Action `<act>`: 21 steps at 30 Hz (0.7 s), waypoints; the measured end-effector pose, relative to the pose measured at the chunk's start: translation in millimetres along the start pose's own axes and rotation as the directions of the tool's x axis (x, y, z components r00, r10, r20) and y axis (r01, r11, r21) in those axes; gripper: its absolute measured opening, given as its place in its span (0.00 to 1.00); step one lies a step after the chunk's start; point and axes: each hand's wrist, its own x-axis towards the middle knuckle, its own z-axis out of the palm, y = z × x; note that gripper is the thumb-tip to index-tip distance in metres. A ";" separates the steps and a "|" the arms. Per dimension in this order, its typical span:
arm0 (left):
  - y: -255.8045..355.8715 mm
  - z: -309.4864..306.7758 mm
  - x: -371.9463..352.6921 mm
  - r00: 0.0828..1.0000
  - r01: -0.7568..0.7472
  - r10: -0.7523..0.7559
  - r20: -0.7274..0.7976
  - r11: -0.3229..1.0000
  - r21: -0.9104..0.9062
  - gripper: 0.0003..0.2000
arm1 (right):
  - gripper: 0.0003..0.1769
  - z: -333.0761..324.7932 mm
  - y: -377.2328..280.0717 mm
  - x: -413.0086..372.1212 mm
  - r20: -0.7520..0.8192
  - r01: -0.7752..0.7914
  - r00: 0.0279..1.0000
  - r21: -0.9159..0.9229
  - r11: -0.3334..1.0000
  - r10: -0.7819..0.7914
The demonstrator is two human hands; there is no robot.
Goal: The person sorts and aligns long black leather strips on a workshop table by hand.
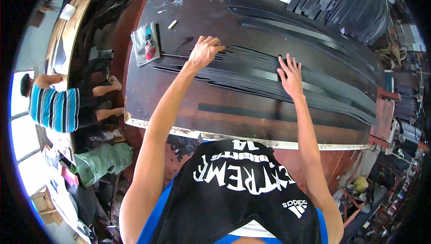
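Observation:
Long, thin black strips point(251, 82), leather-like in look, lie in a loose bundle across a dark tabletop point(175, 105). At their left ends my left hand point(205, 53) is closed, with curled fingers pinching strip ends; the fingertips are partly hidden. My right hand point(292, 77) lies with spread fingers over the strips farther right, its fingertips touching or just above them. Between both hands, a thinner group of strips point(253, 54) runs beside the main bundle. One wider dark strip point(238, 111) rests apart, closer to my body.
Left on the table are a grey sheet point(140, 49) with a red-and-blue item on it, and a white chalk-like piece point(172, 24). More strips point(341, 2) are heaped at the back right. A person in a striped shirt point(56, 109) is at a wooden bench point(74, 17).

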 end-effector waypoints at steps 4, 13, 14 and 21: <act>7.4 -5.7 -15.5 0.992 0.085 -0.081 -0.093 0.996 0.040 0.19 | 0.27 13.5 -16.9 5.4 0.019 0.068 0.998 -0.081 0.994 -0.067; 43.1 -69.3 -102.4 0.598 0.584 -0.684 -0.418 0.729 -0.357 0.11 | 0.28 20.2 -18.7 9.6 -0.003 0.093 0.996 -0.136 0.986 -0.094; 46.2 -71.8 -121.9 0.573 0.599 -0.697 -0.432 0.715 -0.360 0.11 | 0.28 19.0 -24.1 13.3 -0.032 0.109 0.993 -0.091 0.990 -0.113; 90.9 -91.0 -198.6 0.442 0.779 -0.824 -0.355 0.549 -0.303 0.12 | 0.31 32.3 -54.5 34.0 -0.019 0.220 0.975 -0.044 0.974 -0.221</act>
